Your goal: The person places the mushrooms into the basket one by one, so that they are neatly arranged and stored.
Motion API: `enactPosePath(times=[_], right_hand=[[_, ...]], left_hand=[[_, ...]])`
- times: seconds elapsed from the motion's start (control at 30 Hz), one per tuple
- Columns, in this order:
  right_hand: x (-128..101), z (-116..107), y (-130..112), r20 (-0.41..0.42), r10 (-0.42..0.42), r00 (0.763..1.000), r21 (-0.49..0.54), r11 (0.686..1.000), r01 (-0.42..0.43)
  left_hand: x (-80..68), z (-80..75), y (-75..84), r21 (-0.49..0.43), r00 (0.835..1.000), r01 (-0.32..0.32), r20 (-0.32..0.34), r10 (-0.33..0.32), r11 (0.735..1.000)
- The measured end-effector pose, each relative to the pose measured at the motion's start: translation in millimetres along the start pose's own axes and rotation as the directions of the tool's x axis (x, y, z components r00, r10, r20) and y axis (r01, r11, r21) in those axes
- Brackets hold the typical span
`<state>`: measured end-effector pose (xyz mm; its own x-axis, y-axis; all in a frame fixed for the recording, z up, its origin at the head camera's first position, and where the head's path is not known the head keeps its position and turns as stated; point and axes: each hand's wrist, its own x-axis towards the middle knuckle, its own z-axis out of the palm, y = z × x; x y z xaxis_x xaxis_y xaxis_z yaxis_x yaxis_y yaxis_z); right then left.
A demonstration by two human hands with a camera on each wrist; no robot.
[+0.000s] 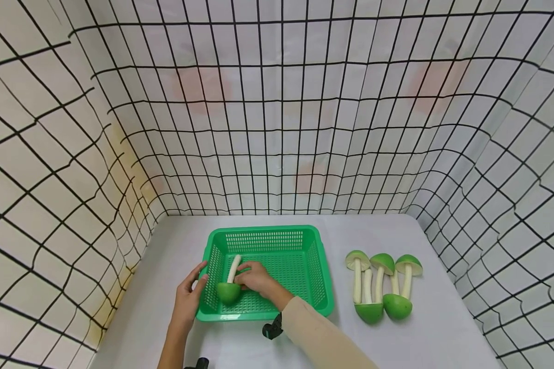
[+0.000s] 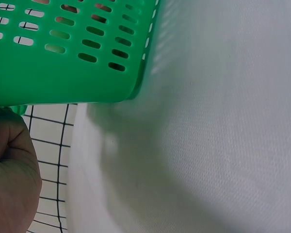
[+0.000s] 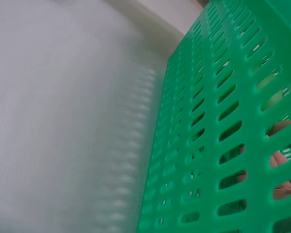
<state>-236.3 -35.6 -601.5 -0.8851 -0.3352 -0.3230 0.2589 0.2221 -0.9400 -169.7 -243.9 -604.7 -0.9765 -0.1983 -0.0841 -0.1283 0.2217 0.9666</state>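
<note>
A green plastic basket [image 1: 270, 316] with slotted walls stands on the white table. Inside it, at the left, lies a toy mushroom [image 1: 229, 293] with a green cap and a white stem, cap towards me. My right hand [image 1: 257, 279] reaches over the near rim and pinches the mushroom low on its stem, beside the cap. At the basket's left rim, my left hand [image 1: 189, 294] grips the edge with thumb and fingers; in the left wrist view the curled hand [image 2: 12, 170] meets the rim. The right wrist view shows the right fingers only in part, through the slots.
Several more green-capped mushrooms [image 1: 369, 311] lie side by side on the table [image 1: 351, 343], right of the basket, caps at alternating ends. A black wire grid [image 1: 281, 128] with pale sheeting behind it encloses the back and both sides.
</note>
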Motion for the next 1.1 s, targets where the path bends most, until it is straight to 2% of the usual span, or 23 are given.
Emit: enactPosePath(times=[0.13,0.53,1.1], right_hand=[[2.2,1.8,0.6,0.025,-0.017,1.0,0.03,0.999,0.016],[-0.1,1.9,-3.6,0.038,-0.006,0.999,-0.015,1.0,0.006],[-2.7,-3.7,-5.0,0.059,-0.024,0.998,-0.019,0.999,0.026]], left_hand=[[0.7,0.1,-1.0,-0.004,1.0,-0.004,0.002,0.004,1.0],[-0.5,2.0,-0.1,0.005,1.0,-0.002,-0.015,0.002,1.0],[-1.2,1.5,0.5,-0.007,1.0,0.006,-0.008,-0.006,1.0]])
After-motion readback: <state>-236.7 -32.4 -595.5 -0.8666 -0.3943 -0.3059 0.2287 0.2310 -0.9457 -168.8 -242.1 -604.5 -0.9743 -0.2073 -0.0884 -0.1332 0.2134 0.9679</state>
